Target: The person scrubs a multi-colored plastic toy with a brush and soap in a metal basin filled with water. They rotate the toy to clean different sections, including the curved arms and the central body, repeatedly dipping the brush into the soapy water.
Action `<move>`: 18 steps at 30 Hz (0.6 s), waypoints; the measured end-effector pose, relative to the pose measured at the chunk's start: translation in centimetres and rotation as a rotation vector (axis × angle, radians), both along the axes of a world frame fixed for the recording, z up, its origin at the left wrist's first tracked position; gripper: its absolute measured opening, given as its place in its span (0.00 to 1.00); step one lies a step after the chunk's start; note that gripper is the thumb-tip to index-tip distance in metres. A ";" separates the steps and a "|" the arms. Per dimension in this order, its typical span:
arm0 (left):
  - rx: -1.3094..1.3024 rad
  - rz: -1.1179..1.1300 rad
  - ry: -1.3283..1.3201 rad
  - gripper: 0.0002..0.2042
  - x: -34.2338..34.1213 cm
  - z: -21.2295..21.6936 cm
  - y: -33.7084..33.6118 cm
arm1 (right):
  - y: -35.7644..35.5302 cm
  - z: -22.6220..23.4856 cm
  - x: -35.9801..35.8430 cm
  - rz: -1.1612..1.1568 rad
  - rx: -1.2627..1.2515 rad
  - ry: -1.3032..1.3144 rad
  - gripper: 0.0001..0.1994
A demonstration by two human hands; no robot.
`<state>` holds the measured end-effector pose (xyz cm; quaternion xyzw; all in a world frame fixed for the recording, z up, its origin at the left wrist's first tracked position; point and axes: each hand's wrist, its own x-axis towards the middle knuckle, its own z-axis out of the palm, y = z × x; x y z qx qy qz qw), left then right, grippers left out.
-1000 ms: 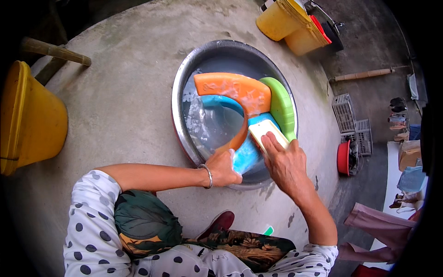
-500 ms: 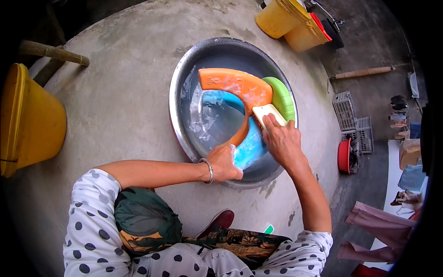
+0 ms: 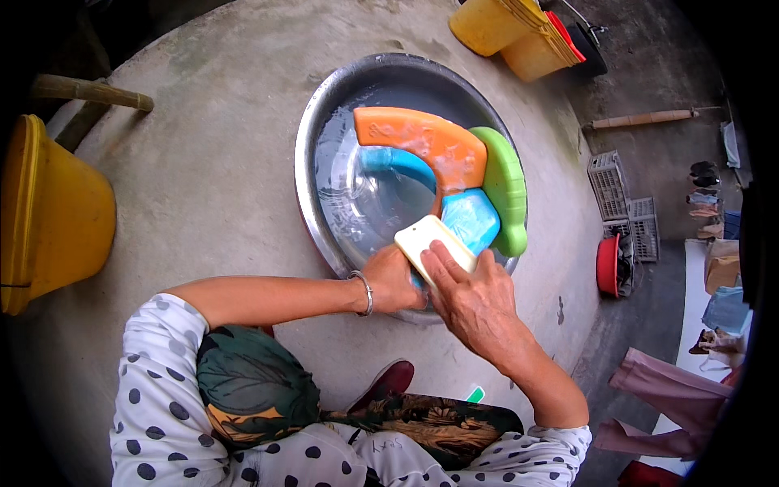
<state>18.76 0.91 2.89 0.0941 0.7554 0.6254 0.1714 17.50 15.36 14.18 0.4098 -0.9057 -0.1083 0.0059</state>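
Observation:
A curved orange-and-blue plastic piece, streaked with suds, is propped in a round metal basin of cloudy water. A green plastic part sits against its right side. My left hand, a bangle on its wrist, grips the near blue end of the curved piece, mostly hiding that end. In my right hand is a cream scrub brush, pressed flat under my fingers over the near end, close beside my left hand. Its underside is hidden.
Yellow buckets stand at the left and far right. Grey plastic crates and a red tub are along the right. A wooden pole juts in at the upper left. My shoe is just below the basin.
My right hand has drawn the scrub brush toward me and left, from beside the green part to the near blue end. The left hand keeps its hold; the plastic piece has shifted slightly.

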 end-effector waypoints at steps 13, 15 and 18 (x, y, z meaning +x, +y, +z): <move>0.293 -0.273 -0.303 0.30 -1.2 -1.7 -1.0 | 1.3 0.2 -1.0 -0.185 0.032 0.093 0.26; 0.455 -0.181 -0.189 0.30 -1.0 -3.4 -0.5 | 0.4 -0.6 0.7 -0.070 -0.070 0.058 0.27; 0.593 -0.129 -0.134 0.31 -0.4 -3.5 0.0 | -0.4 -0.4 1.8 -0.094 -0.032 -0.002 0.27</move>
